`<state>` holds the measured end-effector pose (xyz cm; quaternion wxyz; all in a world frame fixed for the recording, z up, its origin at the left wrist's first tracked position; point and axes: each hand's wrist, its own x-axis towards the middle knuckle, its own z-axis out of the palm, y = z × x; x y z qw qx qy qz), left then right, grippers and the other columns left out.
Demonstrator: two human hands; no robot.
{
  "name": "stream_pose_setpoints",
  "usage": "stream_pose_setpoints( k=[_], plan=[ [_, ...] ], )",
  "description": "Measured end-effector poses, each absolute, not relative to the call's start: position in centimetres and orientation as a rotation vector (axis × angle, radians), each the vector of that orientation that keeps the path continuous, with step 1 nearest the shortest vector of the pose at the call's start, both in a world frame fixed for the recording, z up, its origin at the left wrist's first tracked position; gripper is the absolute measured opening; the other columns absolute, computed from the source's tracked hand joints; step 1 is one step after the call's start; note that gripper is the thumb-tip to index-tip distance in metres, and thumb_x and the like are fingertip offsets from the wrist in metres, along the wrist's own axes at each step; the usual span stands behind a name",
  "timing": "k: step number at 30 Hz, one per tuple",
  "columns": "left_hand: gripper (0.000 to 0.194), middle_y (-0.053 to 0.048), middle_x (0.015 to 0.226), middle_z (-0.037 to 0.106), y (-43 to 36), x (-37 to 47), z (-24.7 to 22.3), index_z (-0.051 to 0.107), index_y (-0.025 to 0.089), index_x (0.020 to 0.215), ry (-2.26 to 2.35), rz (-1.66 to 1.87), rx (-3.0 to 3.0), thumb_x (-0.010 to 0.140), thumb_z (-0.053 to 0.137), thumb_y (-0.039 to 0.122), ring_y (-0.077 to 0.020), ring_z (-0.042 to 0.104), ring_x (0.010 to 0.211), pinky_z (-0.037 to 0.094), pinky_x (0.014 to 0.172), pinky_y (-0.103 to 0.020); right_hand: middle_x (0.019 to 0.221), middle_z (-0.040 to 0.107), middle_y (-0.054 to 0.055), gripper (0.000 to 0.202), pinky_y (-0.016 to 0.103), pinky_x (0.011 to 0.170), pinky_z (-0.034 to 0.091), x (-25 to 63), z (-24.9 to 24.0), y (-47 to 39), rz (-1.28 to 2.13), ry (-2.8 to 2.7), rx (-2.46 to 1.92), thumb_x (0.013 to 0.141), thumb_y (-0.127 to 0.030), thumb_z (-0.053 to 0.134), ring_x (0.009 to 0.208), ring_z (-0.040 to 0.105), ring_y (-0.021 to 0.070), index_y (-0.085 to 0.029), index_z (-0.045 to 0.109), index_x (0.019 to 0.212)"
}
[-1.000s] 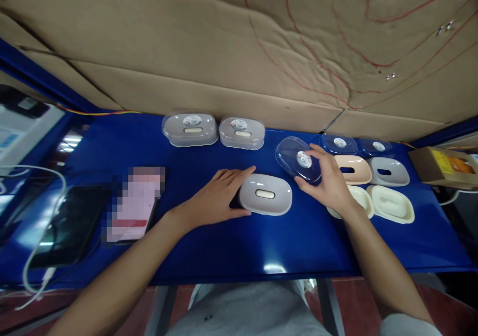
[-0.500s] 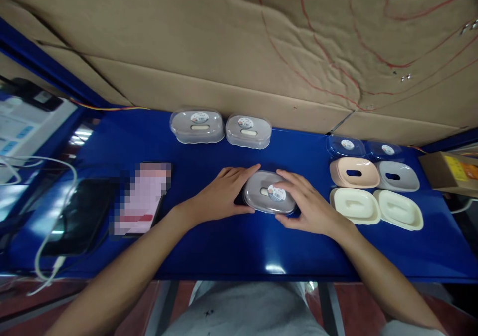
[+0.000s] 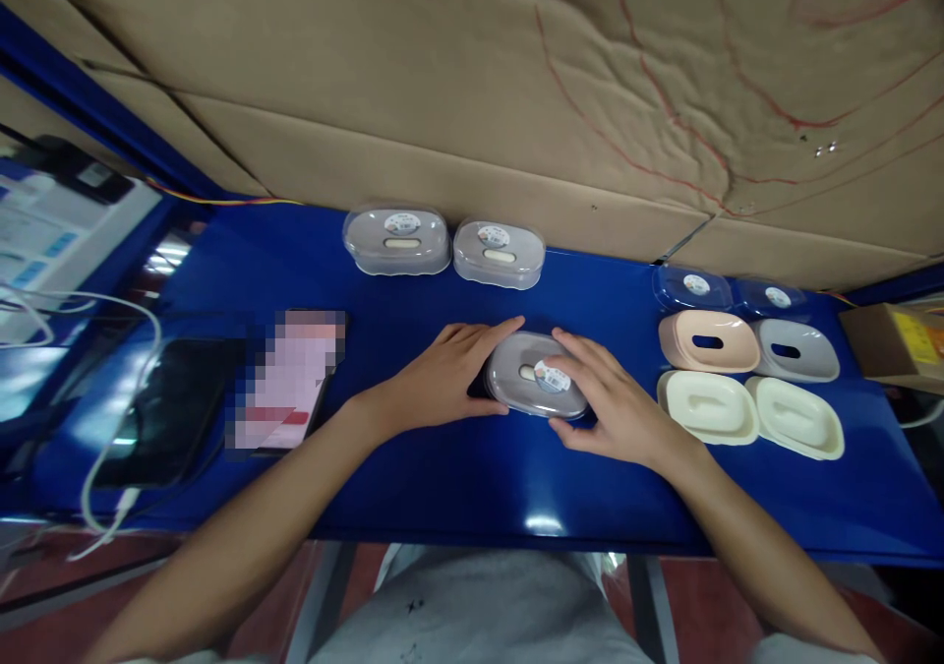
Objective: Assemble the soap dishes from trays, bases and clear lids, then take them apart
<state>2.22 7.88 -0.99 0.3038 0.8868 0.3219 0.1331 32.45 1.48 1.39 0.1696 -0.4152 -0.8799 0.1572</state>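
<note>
A grey oval box (image 3: 516,389) with a clear lid and a round white label lies on the blue table (image 3: 457,487) in front of me. My left hand (image 3: 449,374) grips its left end, thumb at the near edge and fingers at the far edge. Around the right end, my right hand (image 3: 609,398) holds the same box, with a finger over the label. Two more lidded grey boxes, one at the back left (image 3: 398,251) and one beside it (image 3: 500,263), stand near the cardboard wall.
At the right are clear lids (image 3: 693,295), a peach shell (image 3: 712,354), a grey shell (image 3: 800,364) and cream trays (image 3: 708,418). A phone (image 3: 291,369), a dark device (image 3: 177,408) and white cables lie left. A cardboard box (image 3: 885,344) stands far right.
The view has shifted slightly. Both hands keep their hold on the grey box, with hardly any movement against the table.
</note>
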Motion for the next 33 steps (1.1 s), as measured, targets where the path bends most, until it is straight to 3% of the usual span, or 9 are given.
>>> stream_pose_setpoints(
  k=[5,12,21,29,33],
  plan=[
    [0.099,-0.011,0.174,0.051,7.9,2.2,-0.6,0.022,0.037,0.180,0.812,0.342,2.359,0.102,0.080,0.056,-0.0392,0.050,0.157,0.036,0.128,-0.055,0.178,0.044,0.018,0.065,0.067,0.129,0.048,32.4,1.6,1.5,0.438,-2.506,-1.189,0.100,-0.035,0.071,0.165,0.044,0.0389,-0.025,0.051,0.161],
    [0.105,-0.018,0.179,0.042,7.6,2.2,-0.9,0.003,0.031,0.182,0.764,0.395,2.394,0.108,0.071,0.058,-0.0412,0.047,0.159,0.034,0.129,-0.058,0.178,0.044,0.020,0.064,0.065,0.129,0.047,32.2,1.7,1.5,0.387,-2.535,-1.174,0.101,-0.036,0.070,0.164,0.045,0.0387,-0.023,0.050,0.161],
    [0.104,-0.015,0.179,0.043,7.6,2.3,-1.0,0.010,0.033,0.182,0.793,0.392,2.376,0.105,0.075,0.057,-0.0404,0.047,0.159,0.035,0.129,-0.057,0.181,0.037,0.016,0.074,0.069,0.129,0.045,32.6,1.1,2.1,0.609,-2.483,-1.207,0.099,-0.037,0.074,0.169,0.036,0.0391,-0.029,0.042,0.166],
    [0.106,-0.019,0.180,0.040,7.4,2.4,-1.4,-0.004,0.030,0.181,0.792,0.392,2.495,0.109,0.068,0.058,-0.0394,0.048,0.159,0.035,0.128,-0.055,0.181,0.038,0.018,0.065,0.067,0.130,0.043,32.9,1.0,2.5,0.586,-2.524,-1.200,0.103,-0.048,0.073,0.168,0.038,0.0376,-0.028,0.048,0.160],
    [0.101,-0.021,0.179,0.041,7.2,2.6,-1.5,-0.003,0.026,0.181,0.807,0.416,2.558,0.112,0.065,0.055,-0.0390,0.049,0.158,0.037,0.127,-0.053,0.180,0.040,0.020,0.062,0.065,0.130,0.042,33.5,1.1,2.8,0.531,-2.511,-1.220,0.104,-0.048,0.071,0.167,0.040,0.0372,-0.028,0.047,0.158]
  ],
)
